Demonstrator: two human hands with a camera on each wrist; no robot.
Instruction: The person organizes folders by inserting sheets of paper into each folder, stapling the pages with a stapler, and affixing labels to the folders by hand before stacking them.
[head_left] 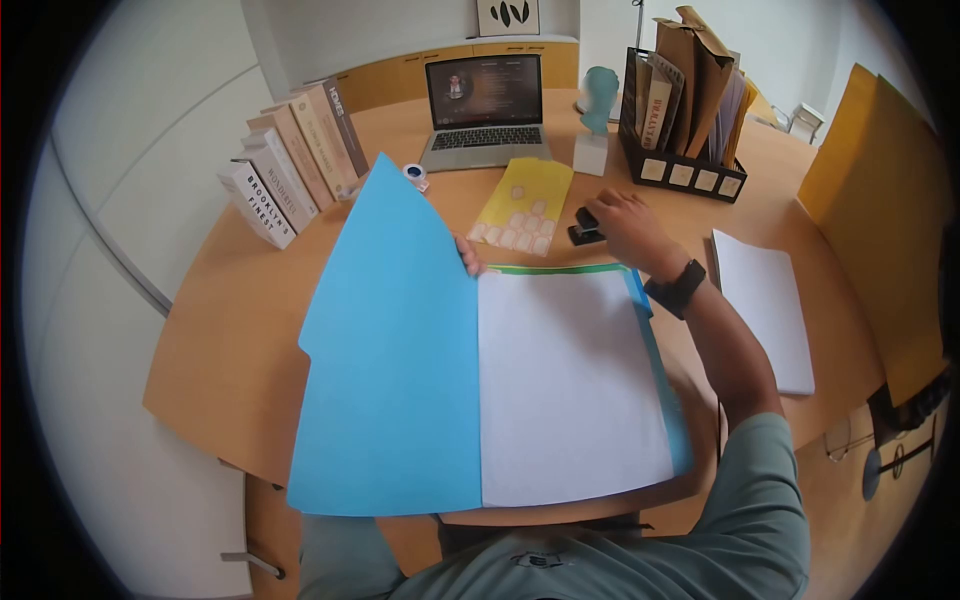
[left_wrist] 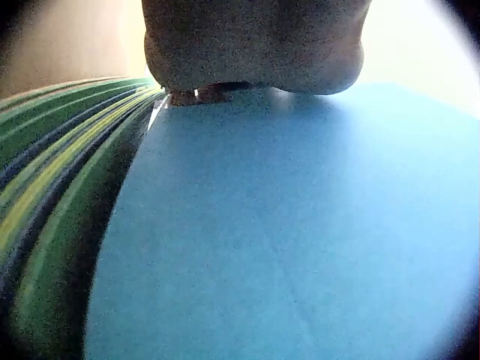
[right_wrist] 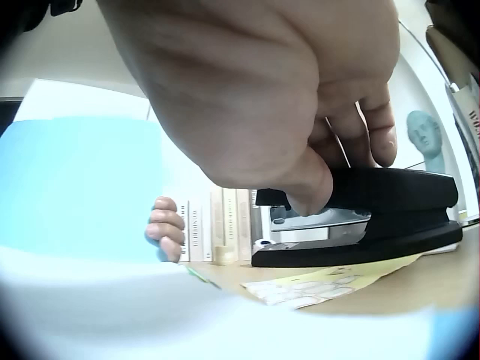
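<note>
A blue folder (head_left: 390,350) lies open near the table's front, its left cover raised at a slant and white paper (head_left: 570,390) on its right side. The left hand (head_left: 468,256) has its fingers curled round the cover's inner edge near the top; the rest of it is behind the cover. In the left wrist view this hand (left_wrist: 255,45) is against the blue cover (left_wrist: 285,225). Beyond the folder, the right hand (head_left: 630,232) grips a black stapler (head_left: 584,228). Seen from the right wrist, the thumb of the right hand (right_wrist: 262,90) presses on the stapler's (right_wrist: 405,217) upper arm.
A yellow patterned sheet (head_left: 525,205) lies left of the stapler. Behind stand a laptop (head_left: 485,110), a bust (head_left: 598,105) and a black file holder (head_left: 685,175). Books (head_left: 290,165) and a tape roll (head_left: 415,175) are at the left, a paper stack (head_left: 765,310) at the right.
</note>
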